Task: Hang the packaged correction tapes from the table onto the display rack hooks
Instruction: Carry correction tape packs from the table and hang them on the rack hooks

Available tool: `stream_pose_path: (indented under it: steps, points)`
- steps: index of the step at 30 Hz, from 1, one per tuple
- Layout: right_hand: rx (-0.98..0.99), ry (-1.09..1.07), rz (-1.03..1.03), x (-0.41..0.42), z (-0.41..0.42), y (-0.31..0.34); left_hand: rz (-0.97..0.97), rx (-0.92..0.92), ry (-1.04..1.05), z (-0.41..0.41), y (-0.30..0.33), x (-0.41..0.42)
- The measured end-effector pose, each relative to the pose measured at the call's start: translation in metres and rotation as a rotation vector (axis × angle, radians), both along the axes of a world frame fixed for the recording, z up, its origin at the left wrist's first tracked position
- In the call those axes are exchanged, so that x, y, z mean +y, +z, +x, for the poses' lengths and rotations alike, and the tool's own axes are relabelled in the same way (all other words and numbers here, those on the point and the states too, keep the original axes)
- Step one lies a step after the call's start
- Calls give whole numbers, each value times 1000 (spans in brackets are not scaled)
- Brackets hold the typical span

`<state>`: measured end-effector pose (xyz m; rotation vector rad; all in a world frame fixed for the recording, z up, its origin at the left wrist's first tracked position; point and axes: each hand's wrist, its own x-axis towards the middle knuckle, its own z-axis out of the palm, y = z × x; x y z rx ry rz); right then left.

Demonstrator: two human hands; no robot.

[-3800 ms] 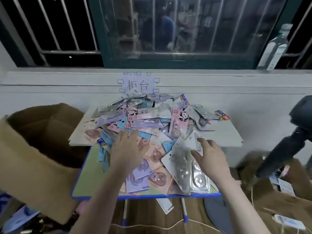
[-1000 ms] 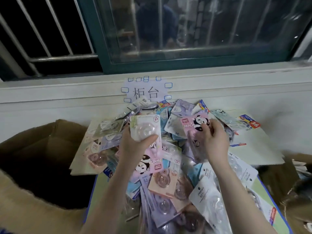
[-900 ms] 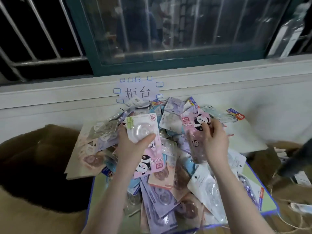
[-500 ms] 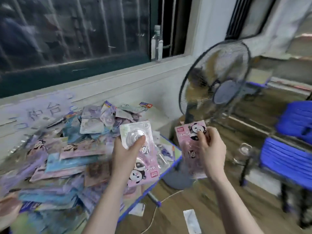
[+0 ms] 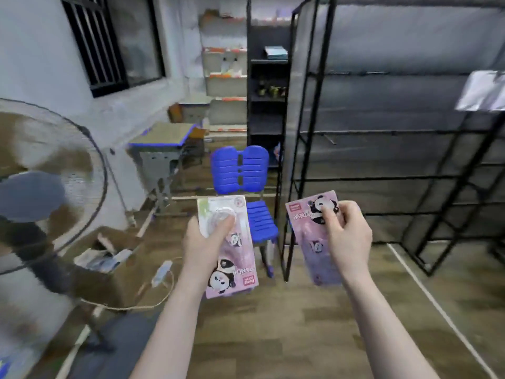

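Blue chair [image 5: 243, 170] fronts the black rack [image 5: 382, 127]; both hands grip pink packs.

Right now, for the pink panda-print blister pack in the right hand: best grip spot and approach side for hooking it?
Judging by its pose, pinch the pink panda-print blister pack at its flat top corner beside the panda, from the right edge, as the right hand does. It is upright, a flat card at the top, so this likely leaves the top edge free for the black wire display rack. The hang hole is not discernible.
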<state>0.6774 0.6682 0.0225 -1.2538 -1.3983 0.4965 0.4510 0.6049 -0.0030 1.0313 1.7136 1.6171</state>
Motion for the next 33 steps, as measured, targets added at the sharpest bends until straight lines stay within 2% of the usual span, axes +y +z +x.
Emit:
stream_pose_path:
  steps: [7, 16, 25, 33]
  points:
    - [31, -282, -7, 91, 160, 11, 42, -9, -285, 155, 18, 163]
    - [52, -468, -13, 226, 254, -1, 108, 52, -519, 271, 18, 351]
    - [70, -541, 60, 434, 314, 34, 137, 91, -602, 337, 49, 574]
    - [109, -551, 95, 562, 384, 54, 157, 140, -569, 404, 66, 691]
